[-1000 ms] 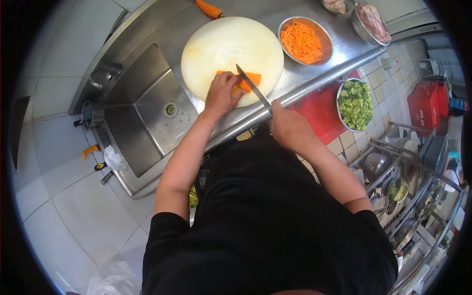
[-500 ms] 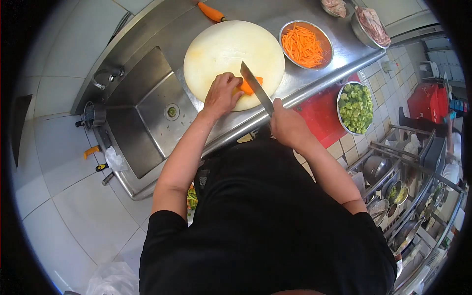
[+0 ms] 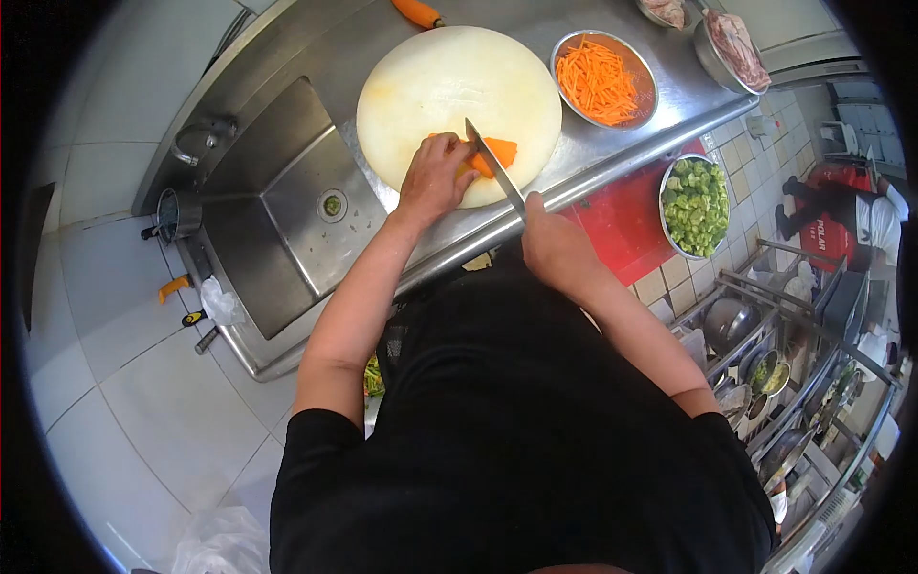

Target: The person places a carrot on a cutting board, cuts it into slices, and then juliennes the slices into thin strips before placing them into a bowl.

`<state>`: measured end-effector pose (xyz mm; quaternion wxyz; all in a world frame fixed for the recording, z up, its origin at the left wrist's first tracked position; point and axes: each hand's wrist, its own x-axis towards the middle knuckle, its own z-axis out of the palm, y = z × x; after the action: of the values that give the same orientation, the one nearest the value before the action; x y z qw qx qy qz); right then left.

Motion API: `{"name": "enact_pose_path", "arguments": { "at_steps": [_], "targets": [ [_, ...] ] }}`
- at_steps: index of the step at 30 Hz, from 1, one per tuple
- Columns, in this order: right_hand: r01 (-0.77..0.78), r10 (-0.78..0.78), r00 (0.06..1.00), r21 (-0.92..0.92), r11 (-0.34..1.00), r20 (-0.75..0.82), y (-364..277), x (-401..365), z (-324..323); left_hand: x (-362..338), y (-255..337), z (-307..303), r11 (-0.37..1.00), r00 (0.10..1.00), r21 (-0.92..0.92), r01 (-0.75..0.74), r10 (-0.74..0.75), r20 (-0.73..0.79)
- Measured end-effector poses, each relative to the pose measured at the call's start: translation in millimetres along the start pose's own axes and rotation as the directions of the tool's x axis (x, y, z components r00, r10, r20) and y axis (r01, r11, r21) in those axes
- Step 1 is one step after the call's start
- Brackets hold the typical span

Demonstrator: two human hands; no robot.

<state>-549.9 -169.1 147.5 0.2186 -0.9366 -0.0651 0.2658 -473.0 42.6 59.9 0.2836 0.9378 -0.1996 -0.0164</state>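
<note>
On the round white cutting board (image 3: pixel 449 81), my left hand (image 3: pixel 435 182) presses its curled fingers on a piece of carrot near the board's lower edge. My right hand (image 3: pixel 557 251) is wrapped round the handle of a knife (image 3: pixel 499 174), whose blade slants up and left over the carrot, close to my left fingertips. Orange carrot slices (image 3: pixel 501 151) lie on the blade's right side, and some orange shows behind my left fingers. A whole carrot (image 3: pixel 417 12) rests above the board.
Right of the board is a bowl of carrot strips (image 3: pixel 595 81); beyond it a bowl of meat (image 3: pixel 734 48). A steel sink (image 3: pixel 287 206) lies left. Below the counter, a bowl of chopped green vegetables (image 3: pixel 694 206) sits by a red surface. Another person (image 3: pixel 875 225) is at far right.
The view has shifted slightly. More carrot slices show to the right of the blade, spread wider. The other person at far right has come further into view.
</note>
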Motion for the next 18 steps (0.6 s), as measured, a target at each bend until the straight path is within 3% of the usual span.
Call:
{"name": "enact_pose_path", "arguments": {
  "at_steps": [7, 18],
  "targets": [
    [-0.063, 0.064, 0.998, -0.007, 0.998, 0.018, 6, 17, 3, 0, 0, 1, 0.999, 0.999, -0.028, -0.032, 0.032, -0.017],
    [-0.013, 0.012, 1.000, -0.017, 1.000, -0.024, -7, -14, -17, 0, 0, 1, 1.000, 1.000, 0.011, 0.013, -0.014, 0.006]
  ]
}}
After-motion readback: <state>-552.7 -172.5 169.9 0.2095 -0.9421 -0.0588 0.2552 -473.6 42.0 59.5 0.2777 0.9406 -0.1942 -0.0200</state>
